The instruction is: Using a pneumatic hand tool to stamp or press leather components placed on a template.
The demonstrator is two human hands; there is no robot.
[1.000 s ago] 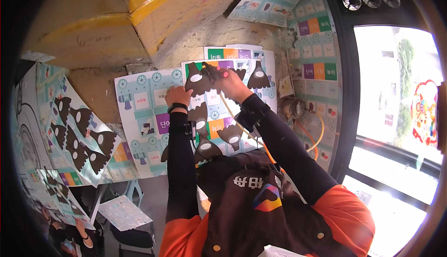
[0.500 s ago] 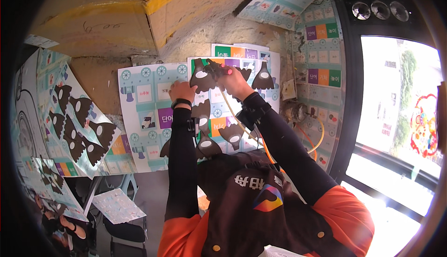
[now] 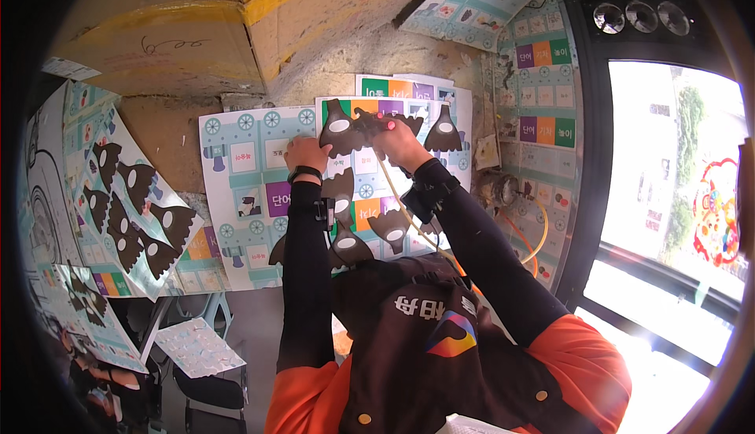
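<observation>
Grip of the right hand (image 3: 401,145) is grasping a dark tool (image 3: 370,126) in the upper middle of the frame, a yellow hose (image 3: 399,200) trailing below. A brown scalloped piece (image 3: 338,126) is lying just left of that grip, its right edge against the tool in view. The left hand (image 3: 306,153) is resting on a printed sheet (image 3: 259,137); whether it is pinching anything, one cannot tell.
</observation>
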